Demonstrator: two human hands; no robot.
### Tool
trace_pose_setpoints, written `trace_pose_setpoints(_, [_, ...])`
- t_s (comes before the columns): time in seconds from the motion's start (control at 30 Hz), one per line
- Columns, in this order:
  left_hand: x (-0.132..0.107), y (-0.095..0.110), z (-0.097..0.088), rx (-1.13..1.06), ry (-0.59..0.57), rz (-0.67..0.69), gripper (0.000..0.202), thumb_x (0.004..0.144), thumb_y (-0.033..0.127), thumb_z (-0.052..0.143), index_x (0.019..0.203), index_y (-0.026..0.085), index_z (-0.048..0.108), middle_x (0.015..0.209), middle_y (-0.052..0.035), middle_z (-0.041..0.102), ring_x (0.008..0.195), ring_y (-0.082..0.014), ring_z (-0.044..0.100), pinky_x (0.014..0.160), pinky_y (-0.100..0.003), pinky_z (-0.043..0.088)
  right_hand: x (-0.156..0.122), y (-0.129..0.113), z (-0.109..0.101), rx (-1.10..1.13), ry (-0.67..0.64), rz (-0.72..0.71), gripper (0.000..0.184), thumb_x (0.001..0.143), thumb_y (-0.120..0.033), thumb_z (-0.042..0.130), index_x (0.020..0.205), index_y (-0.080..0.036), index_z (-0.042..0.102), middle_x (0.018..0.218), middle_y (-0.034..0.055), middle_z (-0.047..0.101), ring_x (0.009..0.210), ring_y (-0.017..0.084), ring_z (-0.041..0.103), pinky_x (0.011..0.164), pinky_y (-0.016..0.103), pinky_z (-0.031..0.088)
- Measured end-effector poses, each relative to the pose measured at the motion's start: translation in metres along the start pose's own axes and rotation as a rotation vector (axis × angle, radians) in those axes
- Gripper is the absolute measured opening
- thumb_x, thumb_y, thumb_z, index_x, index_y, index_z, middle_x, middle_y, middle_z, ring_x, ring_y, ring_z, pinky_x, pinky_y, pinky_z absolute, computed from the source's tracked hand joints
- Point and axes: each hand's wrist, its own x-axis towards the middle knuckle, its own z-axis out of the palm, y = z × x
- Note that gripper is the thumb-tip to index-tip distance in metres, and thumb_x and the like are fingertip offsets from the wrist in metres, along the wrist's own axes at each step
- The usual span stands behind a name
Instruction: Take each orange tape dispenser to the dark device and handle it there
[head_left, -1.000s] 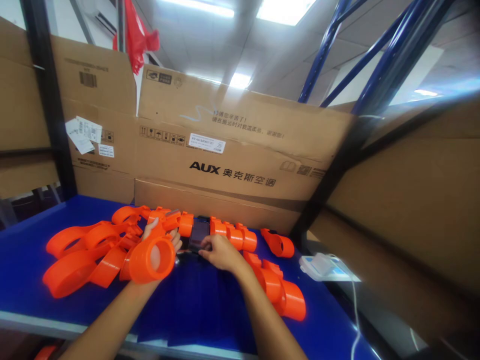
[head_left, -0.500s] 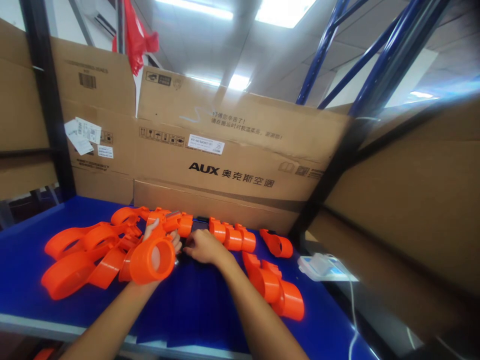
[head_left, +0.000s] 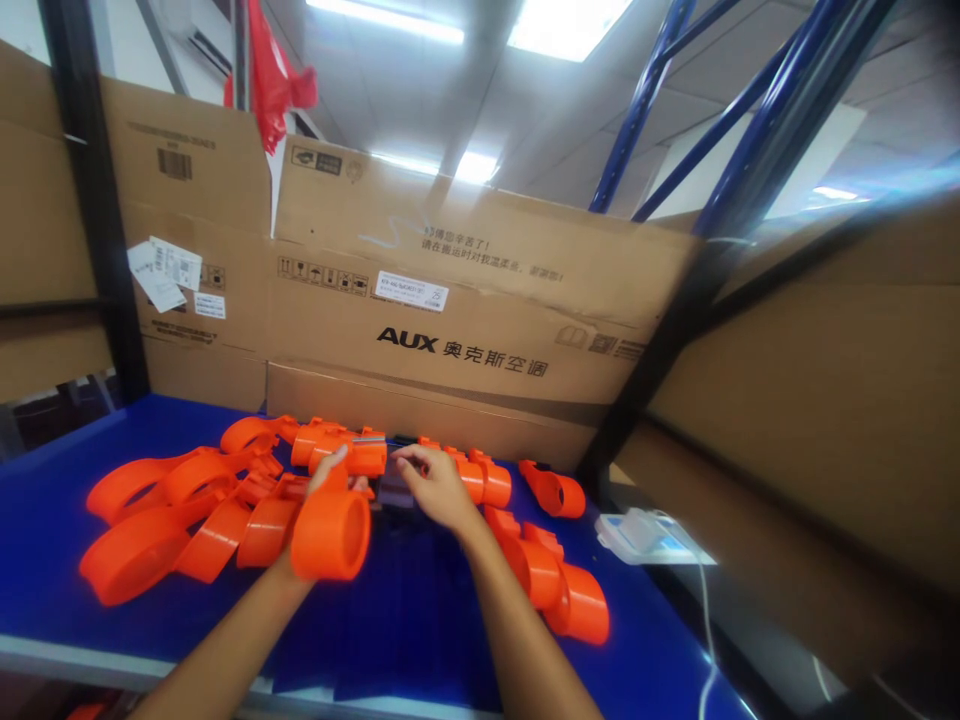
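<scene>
My left hand (head_left: 330, 470) is closed round an orange plastic part with a wide ring (head_left: 331, 535) at its near end, raised above the blue tabletop (head_left: 420, 620). A thin greyish strip (head_left: 369, 440) shows at the part's far end or just behind it; I cannot tell which. My right hand (head_left: 436, 485) is just right of it, fingers curled and thumb close to the forefinger. Whatever they pinch, if anything, is too small to make out. Beneath and left of those fingertips sits a small dark box (head_left: 396, 490), partly hidden.
Several orange ringed parts (head_left: 135, 555) lie at the left, more (head_left: 495, 485) stand behind my right hand, and others (head_left: 581, 600) lie right of my forearm. A white-and-blue box (head_left: 652, 538) with a cable is at the right edge. Cardboard (head_left: 450, 300) walls the back.
My right hand has moved up and to the right, uncovering more of the dark box. The orange part in my left hand has turned and its ring has shifted right.
</scene>
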Motion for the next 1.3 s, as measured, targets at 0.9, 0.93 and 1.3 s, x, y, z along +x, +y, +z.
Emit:
trace_pose_setpoints(0.9, [-0.02,-0.023,0.028,0.472,-0.1,0.169,0.032,0.076,0.044,0.071,0.092,0.018,0.062,0.06,0.0019,0.057,0.05,-0.0109,0.047,0.05,-0.022,0.035,-0.04,0.006,-0.001,0.251,0.38,0.002,0.02,0.085,-0.038,0.068,0.088,-0.019,0.072,0.083,0.0048,0.068,0.077,0.018,0.062,0.072,0.03,0.049])
trace_pose_setpoints(0.93, [-0.02,-0.023,0.028,0.475,-0.1,0.18,0.031,0.076,0.044,0.071,0.092,0.018,0.062,0.06,0.0019,0.057,0.05,-0.0112,0.048,0.05,-0.022,0.035,-0.04,0.005,-0.001,0.246,0.385,0.005,0.021,0.085,-0.039,0.068,0.087,-0.019,0.073,0.083,0.005,0.068,0.077,0.019,0.062,0.072,0.03,0.049])
trace_pose_setpoints(1.3, [-0.02,-0.02,0.029,0.445,-0.059,0.255,0.025,0.078,0.04,0.07,0.08,0.017,0.062,0.058,0.0005,0.06,0.051,-0.0105,0.05,0.051,-0.02,0.036,-0.041,0.01,-0.004,0.287,0.506,0.07,0.025,0.08,-0.043,0.07,0.081,-0.018,0.069,0.078,0.0041,0.067,0.074,0.019,0.061,0.068,0.029,0.05])
